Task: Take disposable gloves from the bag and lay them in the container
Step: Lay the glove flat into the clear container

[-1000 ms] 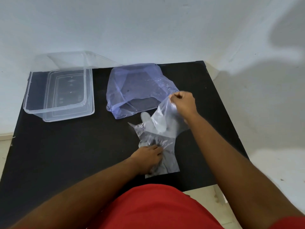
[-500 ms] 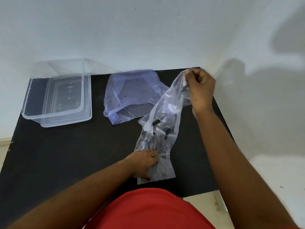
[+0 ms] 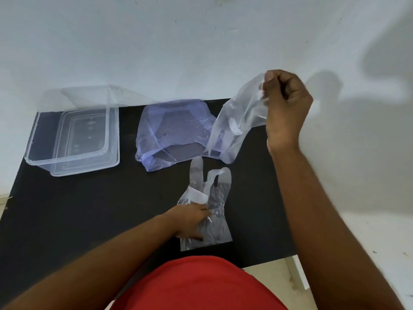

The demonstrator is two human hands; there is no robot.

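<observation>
My right hand (image 3: pixel 285 106) is raised above the table's far right corner, pinching the cuff of a clear disposable glove (image 3: pixel 237 121) that hangs free in the air. Near the front middle of the black table (image 3: pixel 78 215), my left hand (image 3: pixel 190 219) presses flat on a stack of clear gloves (image 3: pixel 214 198) with their fingers pointing away from me. The bluish plastic bag (image 3: pixel 172 130) lies open and crumpled behind the stack. At the far left sits the clear rectangular container (image 3: pixel 73 135), with nothing visible in it.
A white wall rises directly behind the table. The clear lid (image 3: pixel 102 95) leans against the wall behind the container. The table's right edge is under my right forearm, with pale floor beyond it. My red shirt fills the bottom of the view.
My right hand rose up and to the right, peeling one glove off the stack until it hangs clear. My left hand stayed pressed on the stack.
</observation>
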